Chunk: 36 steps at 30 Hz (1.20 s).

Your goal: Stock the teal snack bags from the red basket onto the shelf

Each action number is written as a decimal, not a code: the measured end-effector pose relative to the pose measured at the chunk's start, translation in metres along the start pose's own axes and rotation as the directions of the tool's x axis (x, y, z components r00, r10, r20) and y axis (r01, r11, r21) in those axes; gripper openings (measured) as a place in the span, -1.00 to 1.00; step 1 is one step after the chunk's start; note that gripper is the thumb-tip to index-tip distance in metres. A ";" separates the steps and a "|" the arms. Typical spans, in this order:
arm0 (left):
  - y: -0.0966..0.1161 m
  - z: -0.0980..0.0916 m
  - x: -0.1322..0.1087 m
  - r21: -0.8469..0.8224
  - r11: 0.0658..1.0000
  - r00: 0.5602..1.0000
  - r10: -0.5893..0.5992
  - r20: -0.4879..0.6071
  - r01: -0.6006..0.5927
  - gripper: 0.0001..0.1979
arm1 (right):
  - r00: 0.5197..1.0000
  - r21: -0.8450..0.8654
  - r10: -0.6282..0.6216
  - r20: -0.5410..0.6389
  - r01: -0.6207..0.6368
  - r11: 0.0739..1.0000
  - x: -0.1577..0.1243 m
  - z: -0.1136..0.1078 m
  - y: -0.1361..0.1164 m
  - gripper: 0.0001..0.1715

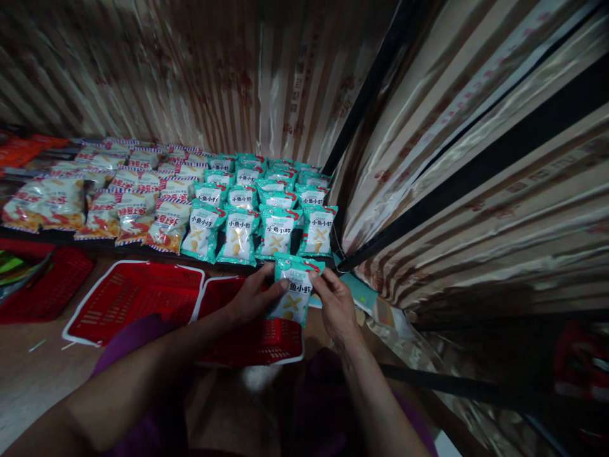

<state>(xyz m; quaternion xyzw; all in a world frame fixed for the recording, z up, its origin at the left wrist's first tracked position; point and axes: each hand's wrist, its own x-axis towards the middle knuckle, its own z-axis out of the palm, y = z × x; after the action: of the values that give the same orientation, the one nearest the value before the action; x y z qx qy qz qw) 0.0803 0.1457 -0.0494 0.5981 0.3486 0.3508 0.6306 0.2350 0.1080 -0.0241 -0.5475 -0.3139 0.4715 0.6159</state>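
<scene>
Between my two hands is a teal and white snack bag (297, 289) with yellow snack pieces printed on it. My left hand (259, 293) grips its left side, thumb on the front. At its upper right corner, my right hand (335, 303) pinches the bag. The bag is held upright, just in front of a shelf where rows of matching teal snack bags (279, 231) stand. Left of those rows are white and red snack bags (136, 212) with striped edges. Below the held bag lies a red basket (276, 343) with a white rim, partly hidden by my left arm.
Another red basket (137, 295) sits to the left, and a darker red one (66, 273) holding green packages stands at the far left. Striped curtain (266, 82) hangs behind the shelf and along the right. A black post (366, 89) rises at the shelf's right end.
</scene>
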 end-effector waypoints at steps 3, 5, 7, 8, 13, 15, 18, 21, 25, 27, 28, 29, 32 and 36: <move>-0.001 0.000 -0.001 -0.089 0.996 1.000 0.019 0.018 -0.017 -0.60 | 1.000 -0.002 0.009 -0.012 -0.009 1.000 0.000 0.000 0.002 -0.74; -0.002 -0.001 0.000 -0.089 0.995 0.999 0.038 -0.008 -0.038 -0.62 | 1.000 0.002 0.013 -0.009 -0.013 1.000 0.000 -0.001 0.004 -0.75; -0.005 0.000 0.002 -0.071 0.996 0.998 0.041 -0.054 -0.045 -0.63 | 1.000 0.008 0.014 0.000 -0.014 1.000 0.001 -0.002 0.005 -0.75; -0.007 0.000 0.003 -0.074 0.996 0.997 0.038 -0.073 -0.043 -0.63 | 1.000 0.006 0.011 0.006 -0.011 1.000 0.001 -0.001 0.006 -0.74; -0.015 0.004 0.009 -0.153 0.987 0.991 0.021 -0.132 -0.042 -0.62 | 0.998 -0.036 -0.022 0.052 0.024 0.999 0.000 0.000 0.004 -0.74; -0.015 0.005 0.009 -0.160 0.986 0.989 0.013 -0.145 -0.036 -0.62 | 0.997 -0.035 -0.018 0.071 0.021 0.999 0.000 0.001 0.004 -0.73; -0.011 0.006 0.010 -0.187 0.982 0.991 0.003 -0.131 -0.028 -0.60 | 0.999 -0.004 -0.015 0.044 0.015 1.000 0.002 0.000 0.007 -0.73; -0.005 0.006 0.009 -0.247 0.969 0.997 0.002 -0.080 -0.022 -0.56 | 0.998 0.024 -0.028 -0.050 0.029 0.999 0.009 -0.003 0.012 -0.72; 0.001 0.006 0.005 -0.240 0.969 0.998 -0.050 0.024 0.055 -0.42 | 0.985 0.117 -0.049 -0.164 0.069 0.991 0.019 -0.006 0.011 -0.70; 0.002 0.006 0.003 -0.197 0.977 0.996 -0.071 0.050 0.079 -0.41 | 0.977 0.176 -0.054 -0.207 0.092 0.980 0.022 -0.005 0.008 -0.69; 0.002 0.006 0.001 -0.177 0.981 0.996 -0.068 0.060 0.078 -0.43 | 0.974 0.196 -0.056 -0.219 0.100 0.976 0.022 -0.004 0.006 -0.69; 0.001 0.006 0.000 -0.158 0.985 0.996 -0.056 0.067 0.066 -0.45 | 0.973 0.211 -0.057 -0.226 0.106 0.972 0.022 -0.004 0.005 -0.69; -0.004 0.006 -0.004 -0.107 0.994 0.998 -0.026 0.051 0.032 -0.53 | 0.973 0.220 -0.051 -0.224 0.101 0.970 0.022 -0.001 0.003 -0.70; -0.010 0.004 -0.006 -0.122 0.991 0.999 -0.051 0.008 0.052 -0.50 | 0.979 0.196 -0.038 -0.202 0.078 0.977 0.020 0.001 0.003 -0.68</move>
<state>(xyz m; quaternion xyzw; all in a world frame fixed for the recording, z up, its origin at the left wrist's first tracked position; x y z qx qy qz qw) 0.0815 0.1382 -0.0590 0.5502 0.3403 0.3535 0.6756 0.2406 0.1272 -0.0292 -0.5162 -0.2175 0.4263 0.7103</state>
